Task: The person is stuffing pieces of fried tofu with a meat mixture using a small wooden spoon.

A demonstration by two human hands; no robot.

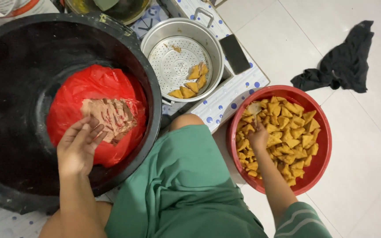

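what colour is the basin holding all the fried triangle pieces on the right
Red: the round basin is plain red inside and out, seen in the head view.

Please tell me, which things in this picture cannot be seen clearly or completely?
- Head view: right hand fingertips are buried among the yellow triangle pieces in the red basin; its grip is unclear.
- What lies under the red plastic bag in the black tub is hidden.
- The top edge cuts off the yellow-rimmed bowl.
- The steamer pot hides its lower part beneath the perforated tray.
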